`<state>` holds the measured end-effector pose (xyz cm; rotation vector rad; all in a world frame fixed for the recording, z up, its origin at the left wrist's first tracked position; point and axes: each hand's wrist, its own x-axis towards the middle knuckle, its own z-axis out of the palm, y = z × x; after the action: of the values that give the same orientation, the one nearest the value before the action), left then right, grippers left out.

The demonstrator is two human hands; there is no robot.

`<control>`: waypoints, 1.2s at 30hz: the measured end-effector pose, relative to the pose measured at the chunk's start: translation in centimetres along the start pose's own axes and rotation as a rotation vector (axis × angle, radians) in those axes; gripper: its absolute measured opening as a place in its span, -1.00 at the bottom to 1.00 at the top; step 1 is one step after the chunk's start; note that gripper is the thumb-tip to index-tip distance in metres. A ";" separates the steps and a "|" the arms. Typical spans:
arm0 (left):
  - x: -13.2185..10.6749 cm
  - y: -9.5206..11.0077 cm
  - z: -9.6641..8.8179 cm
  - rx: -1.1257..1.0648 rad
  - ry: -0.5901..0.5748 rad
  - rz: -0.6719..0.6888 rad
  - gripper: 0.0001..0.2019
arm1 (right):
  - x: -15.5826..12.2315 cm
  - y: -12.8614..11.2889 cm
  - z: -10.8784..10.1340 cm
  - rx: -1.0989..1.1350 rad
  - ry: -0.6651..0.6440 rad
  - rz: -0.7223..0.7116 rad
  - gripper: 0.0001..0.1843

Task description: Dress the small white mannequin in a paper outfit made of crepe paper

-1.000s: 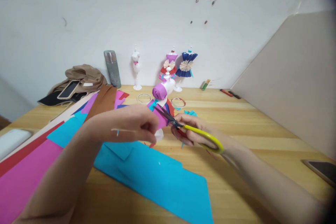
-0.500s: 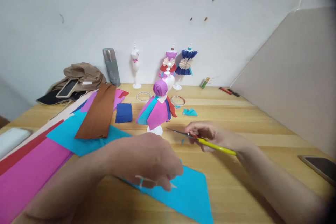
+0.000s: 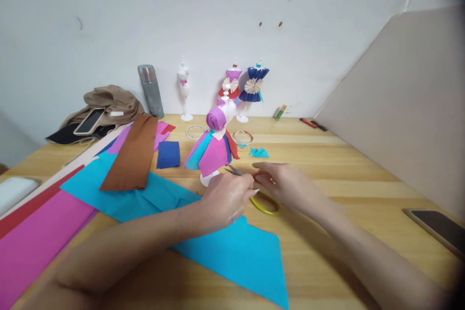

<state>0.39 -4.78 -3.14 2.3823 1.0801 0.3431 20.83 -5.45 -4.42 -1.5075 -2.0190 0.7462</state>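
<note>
My left hand (image 3: 227, 201) reaches across the blue paper sheet (image 3: 240, 252), its fingers drawn together in a pinch just in front of the dressed mannequin. Whatever lies between those fingertips is hidden. Close beside it, my right hand (image 3: 283, 181) has its fingers curled at the red part of the scissors (image 3: 264, 207); the yellow loop hangs toward me and the blades point left, slightly apart. Behind the hands stands a small white mannequin (image 3: 228, 110) with a purple paper rose and a skirt of pink, blue and red panels.
Coloured paper sheets (image 3: 47, 225) and a brown strip (image 3: 129, 155) cover the left side. A navy square (image 3: 168, 155), two rings and blue scraps (image 3: 259, 152) lie mid-table. Further mannequins (image 3: 254, 85) and a thermos (image 3: 150, 92) stand by the wall. A phone (image 3: 436, 225) lies right.
My left hand has moved up and right from over the blue sheet to beside the scissors. The scissors have turned in my right hand, so the yellow loop shows toward me.
</note>
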 end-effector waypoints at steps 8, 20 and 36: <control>-0.3 0.4 0.0 -0.130 0.091 -0.006 -0.82 | -0.1 -1.7 0.2 0.720 -0.148 0.088 -0.55; -5.5 2.5 -11.8 0.437 0.489 -0.319 -0.64 | 6.6 3.3 -1.7 0.185 0.219 0.055 -0.71; 1.1 -1.5 -9.9 -0.331 0.576 -0.187 -0.70 | 2.7 -0.1 -1.2 -0.472 -0.364 0.174 -0.78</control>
<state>-4.02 0.22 4.47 1.9094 1.3519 1.0929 20.89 -2.68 -3.23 -1.9451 -2.4859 0.6785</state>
